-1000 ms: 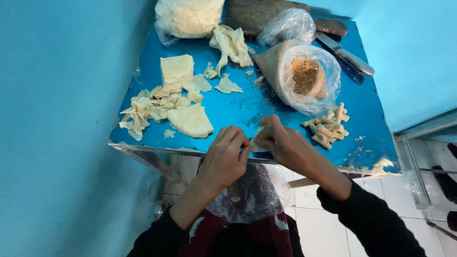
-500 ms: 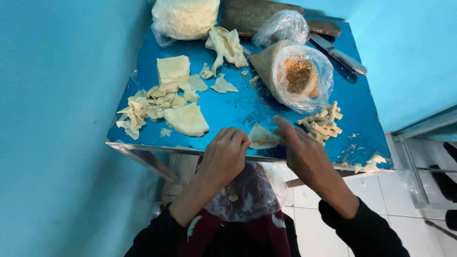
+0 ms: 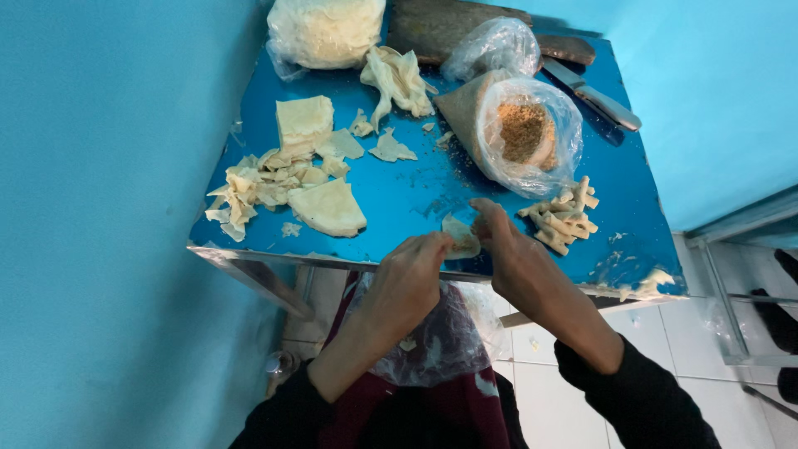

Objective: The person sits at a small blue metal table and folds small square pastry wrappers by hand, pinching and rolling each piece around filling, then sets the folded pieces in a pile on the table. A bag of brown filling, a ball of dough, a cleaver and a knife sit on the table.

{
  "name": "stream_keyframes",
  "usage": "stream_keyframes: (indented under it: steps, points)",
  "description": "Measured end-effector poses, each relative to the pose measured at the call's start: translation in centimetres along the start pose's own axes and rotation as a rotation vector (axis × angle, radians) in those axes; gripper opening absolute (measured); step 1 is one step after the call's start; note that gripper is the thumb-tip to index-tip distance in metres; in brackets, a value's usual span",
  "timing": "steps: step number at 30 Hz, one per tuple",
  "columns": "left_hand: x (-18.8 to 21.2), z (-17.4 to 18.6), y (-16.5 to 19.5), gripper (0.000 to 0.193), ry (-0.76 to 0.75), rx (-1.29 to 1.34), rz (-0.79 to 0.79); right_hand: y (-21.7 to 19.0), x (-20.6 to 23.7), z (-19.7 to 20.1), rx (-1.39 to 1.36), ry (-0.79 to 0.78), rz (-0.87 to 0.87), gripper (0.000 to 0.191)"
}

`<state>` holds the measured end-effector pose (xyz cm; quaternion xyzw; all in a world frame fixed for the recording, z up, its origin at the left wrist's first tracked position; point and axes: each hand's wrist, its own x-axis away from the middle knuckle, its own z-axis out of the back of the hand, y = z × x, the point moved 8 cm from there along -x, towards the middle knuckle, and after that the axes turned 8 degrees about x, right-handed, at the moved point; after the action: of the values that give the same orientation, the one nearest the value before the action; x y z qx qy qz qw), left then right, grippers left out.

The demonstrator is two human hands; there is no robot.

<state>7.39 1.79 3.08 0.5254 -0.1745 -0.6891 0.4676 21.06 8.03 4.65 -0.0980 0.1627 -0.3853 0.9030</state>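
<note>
**At the desk's near edge: both hands on a wrapper**

Over the blue desk [image 3: 399, 199], the left hand [image 3: 407, 278] and right hand [image 3: 511, 249] pinch a small pale wrapper [image 3: 461, 237] between their fingertips, closed on it. Just right lies a pile of rolls [image 3: 561, 218]; behind it a bag of brown filling [image 3: 524, 133]. Cut wrappers [image 3: 283, 187] lie well left.

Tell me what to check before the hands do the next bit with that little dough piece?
1. Pastry sheet pinched by left hand and right hand: ok.
2. Filling on the sheet: cannot tell.
3. Bag of brown crumb filling open and close by: ok.
4. Stack of cut sheets within reach: ok.
5. Rolled pieces piled clear of the table edge: ok.
</note>
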Motion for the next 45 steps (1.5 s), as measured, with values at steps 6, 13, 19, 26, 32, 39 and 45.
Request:
stream_keyframes:
  steps: [6,13,19,26,32,39,45]
  points:
    - [-0.2,-0.5,-0.3,0.016,-0.044,-0.032,-0.102,-0.4,-0.2,-0.3,-0.007,0.003,0.024,0.058]
    - [-0.8,-2.1,-1.0,0.018,-0.096,-0.318,-0.295,-1.7,0.1,0.4,0.075,0.016,0.145,0.074]
    - [-3.3,-1.7,-2.4,0.006,-0.080,-0.271,-0.100,-0.3,-4.6,-0.4,-0.174,-0.223,0.029,0.073]
    - [-1.6,-3.1,-0.8,0.019,-0.139,-0.494,-0.202,-0.9,-3.0,0.4,-0.131,-0.021,0.171,0.063]
    - [-1.5,-3.1,-1.9,0.018,-0.118,-0.546,-0.282,-1.4,-1.2,0.3,0.037,0.121,0.226,0.061]
    - [-5.8,-2.6,-6.3,0.002,-0.283,-0.172,0.129,1.4,-6.0,-1.0,-0.248,-0.295,-0.054,0.066]
    - [-4.5,-2.1,-4.5,0.012,-0.172,-0.333,0.004,-0.1,-4.7,-0.3,-0.238,-0.124,0.137,0.062]
